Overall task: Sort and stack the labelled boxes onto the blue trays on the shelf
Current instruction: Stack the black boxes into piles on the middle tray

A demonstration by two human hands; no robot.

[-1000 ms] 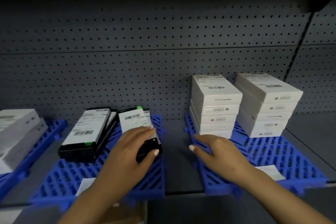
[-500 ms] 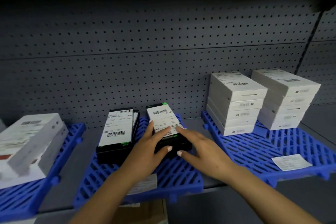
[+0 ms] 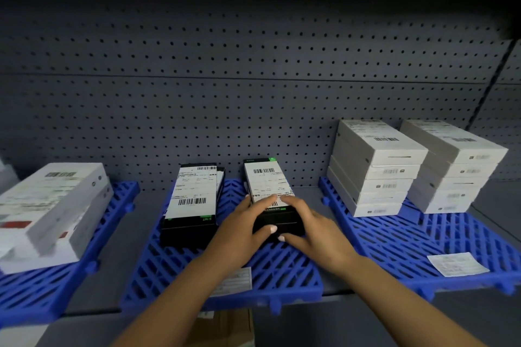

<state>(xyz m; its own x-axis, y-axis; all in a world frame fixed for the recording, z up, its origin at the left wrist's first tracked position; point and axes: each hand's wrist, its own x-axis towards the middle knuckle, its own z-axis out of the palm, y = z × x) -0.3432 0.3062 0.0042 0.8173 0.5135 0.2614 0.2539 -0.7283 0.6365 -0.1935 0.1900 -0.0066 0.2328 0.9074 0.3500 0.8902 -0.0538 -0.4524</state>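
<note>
While curled, left hand (image 3: 239, 229) and right hand (image 3: 313, 227) grip black box (image 3: 270, 194).

Labelled box (image 3: 270, 194) on middle tray (image 3: 282, 270), right of neighbouring stack (image 3: 194, 200); probably touching neither.

Left hand (image 3: 239, 229): bare, no glove, no ring in sight; thumbnail wore pale, light polish.
Right hand (image 3: 313, 229): bare as well, thumbnail painted the same pale shade.
Forearms: both were uncovered right down to the frame edge, no sleeve showing.
Wrists: nothing was worn there, no watch, no band, no bracelet.
</note>
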